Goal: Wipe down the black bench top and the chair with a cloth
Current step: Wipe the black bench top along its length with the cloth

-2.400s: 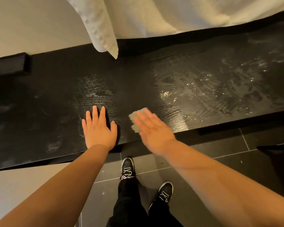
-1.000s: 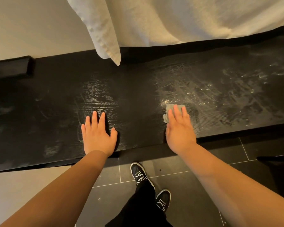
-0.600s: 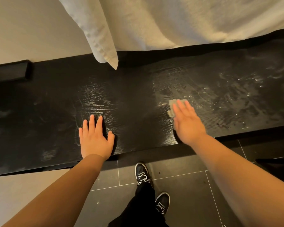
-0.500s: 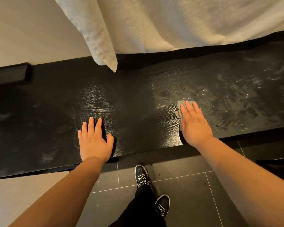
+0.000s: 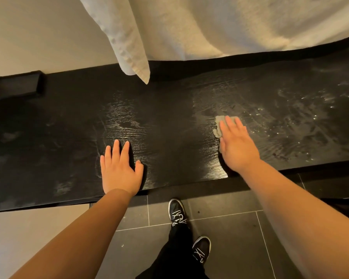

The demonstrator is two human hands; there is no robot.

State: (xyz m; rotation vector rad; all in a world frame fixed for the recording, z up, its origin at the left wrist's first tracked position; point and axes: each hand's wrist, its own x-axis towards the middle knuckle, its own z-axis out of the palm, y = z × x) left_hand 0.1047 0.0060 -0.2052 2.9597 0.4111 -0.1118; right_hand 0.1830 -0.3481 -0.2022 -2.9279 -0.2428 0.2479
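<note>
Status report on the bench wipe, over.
Left hand flat on black bench top. Right hand pressing grey cloth on wet patch. White bedding corner overhangs back edge.

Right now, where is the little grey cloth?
Head view: the small grey cloth lies on the black wooden bench top, right of centre, under the right hand.

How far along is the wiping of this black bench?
Roughly midway, I'd guess. The right stretch of the bench top glistens with wet streaks, so it looks wiped. The right hand presses the grey cloth flat near the middle, while the left hand rests flat on it. The left stretch shows dull smudges, apparently unwiped. No chair is in view.
</note>
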